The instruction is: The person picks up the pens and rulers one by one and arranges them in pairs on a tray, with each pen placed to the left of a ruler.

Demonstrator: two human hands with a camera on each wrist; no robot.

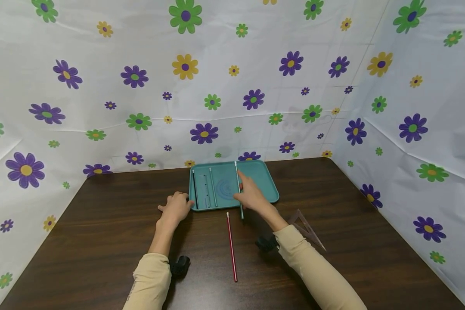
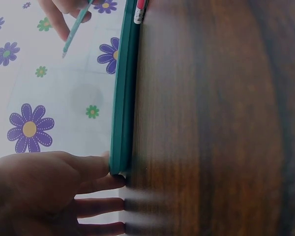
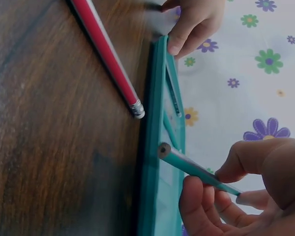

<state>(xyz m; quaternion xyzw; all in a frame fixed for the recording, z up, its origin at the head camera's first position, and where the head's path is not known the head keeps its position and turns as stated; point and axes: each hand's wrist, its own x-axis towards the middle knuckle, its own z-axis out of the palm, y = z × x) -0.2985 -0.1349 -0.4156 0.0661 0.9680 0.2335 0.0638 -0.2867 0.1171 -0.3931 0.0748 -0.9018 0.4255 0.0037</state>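
The tray (image 1: 261,181) lies near the far edge of the tabletop (image 1: 112,224), in front of a flowered sheet (image 1: 151,99). The left hand (image 1: 176,207) is spread at its near left corner: the thumb lies over the rim there, and the other fingers, straight and apart, reach down beside its left end. The right hand (image 1: 252,194) pinches a teal pencil (image 3: 192,169) between thumb and fingertips above the tray, right of its middle; the pencil's eraser end points to the tray's far side, and its blunt, unsharpened end reaches out past the near rim. Inside the tray, from its left end toward its middle, are a dark pencil (image 1: 195,189), a clear ruler (image 1: 204,189), a second teal pencil (image 1: 213,187) and a clear protractor (image 1: 224,189), the first three lying roughly front to back. In front of the tray, apart from it, a red pencil (image 1: 231,247) lies on the tabletop with its eraser end toward the near rim. A triangle (image 1: 314,237) lies in front of the tray and to its right, close to the right sleeve (image 1: 314,267).
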